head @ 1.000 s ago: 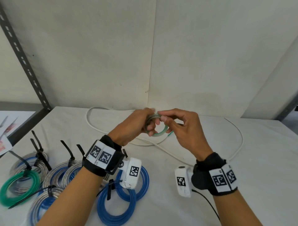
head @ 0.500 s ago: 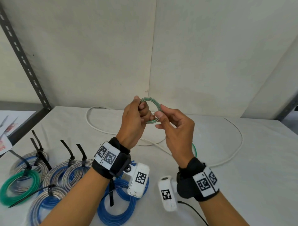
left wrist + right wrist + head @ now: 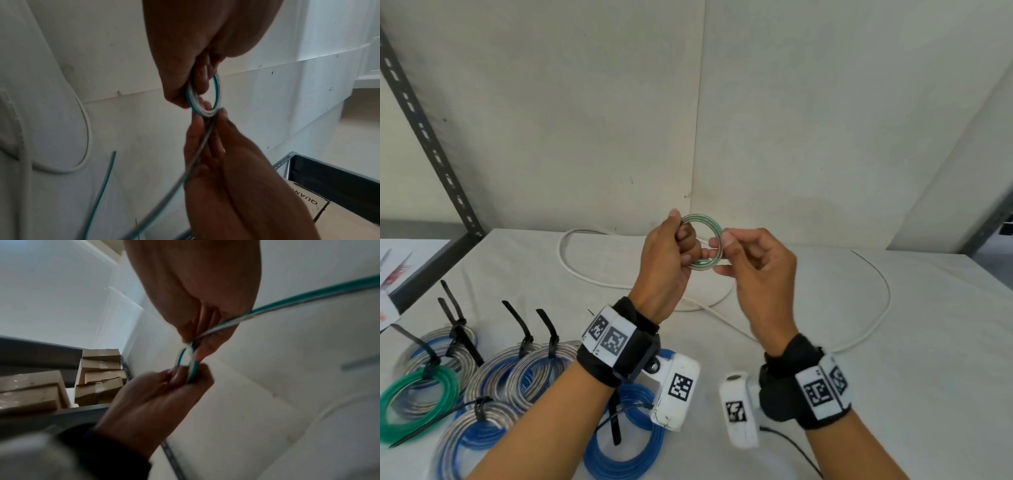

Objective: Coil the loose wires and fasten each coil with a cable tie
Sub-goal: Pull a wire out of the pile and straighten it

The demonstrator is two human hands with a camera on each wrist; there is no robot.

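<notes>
Green-and-white wire coil [image 3: 702,244] is held upright at frame centre above the counter [image 3: 893,342], left hand [image 3: 666,263] gripping its left rim, right hand [image 3: 753,270] pinching the right; the loose tail [image 3: 174,186] trails down past the right hand.

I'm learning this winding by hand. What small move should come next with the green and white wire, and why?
Probably lay one more turn: the left hand holds the small green and white coil up, the right hand pinches the wire at its rim, and a loose tail runs unwound from there, so tying seems premature.
</notes>
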